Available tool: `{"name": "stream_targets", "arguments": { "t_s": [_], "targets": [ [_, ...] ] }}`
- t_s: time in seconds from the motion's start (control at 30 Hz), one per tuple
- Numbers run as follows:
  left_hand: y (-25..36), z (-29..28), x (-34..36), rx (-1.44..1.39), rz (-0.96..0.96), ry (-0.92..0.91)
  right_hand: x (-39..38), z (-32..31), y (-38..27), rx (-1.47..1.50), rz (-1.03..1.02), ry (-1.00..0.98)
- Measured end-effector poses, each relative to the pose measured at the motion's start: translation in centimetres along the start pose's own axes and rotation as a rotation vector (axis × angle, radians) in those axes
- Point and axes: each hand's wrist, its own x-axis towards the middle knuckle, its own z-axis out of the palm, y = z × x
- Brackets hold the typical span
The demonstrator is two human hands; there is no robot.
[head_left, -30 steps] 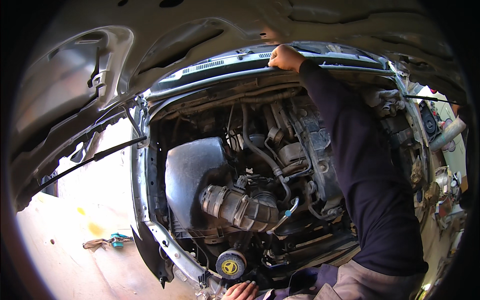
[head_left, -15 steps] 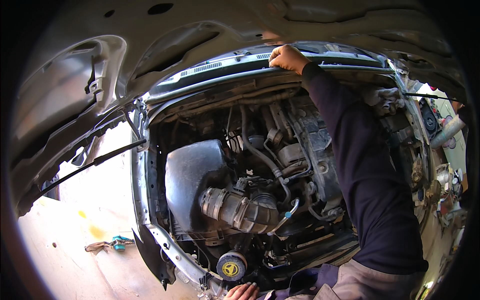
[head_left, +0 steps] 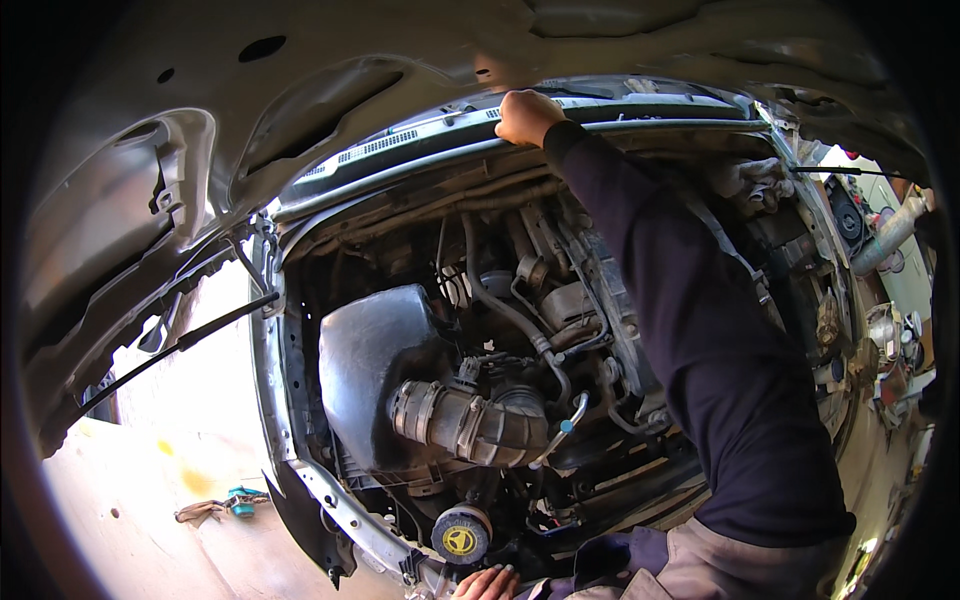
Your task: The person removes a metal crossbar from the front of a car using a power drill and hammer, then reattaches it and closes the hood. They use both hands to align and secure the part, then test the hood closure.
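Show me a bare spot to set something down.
The pale floor has bare room below the teal object, left of the dark panel. It is crowded around the black box, ribbed hose and yellow-marked cap, with the left hand nearby.

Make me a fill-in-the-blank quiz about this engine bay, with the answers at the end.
The hood is not shut but ____.
The bright colour on the round cap is ____.
In the picture, the big black cover lies to the ____ of the ribbed hose.
Of the left hand and right hand, the one farther from the round cap is the ____.

Missing words: open; yellow; left; right.
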Motion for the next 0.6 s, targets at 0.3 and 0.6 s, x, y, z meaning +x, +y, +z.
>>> {"name": "stream_targets", "arguments": {
  "t_s": [0.3, 0.6],
  "targets": [
    [-0.6, 0.1, 0.1, -0.015, 0.058, 0.014, -1.5, 0.6, 4.7, 0.62, -0.049, -0.04],
    [-0.6, 0.6, -0.3, -0.035, 0.067, 0.039, -2.1, -0.1, 6.5, 1.204, 0.108, -0.109]
  ]
}}
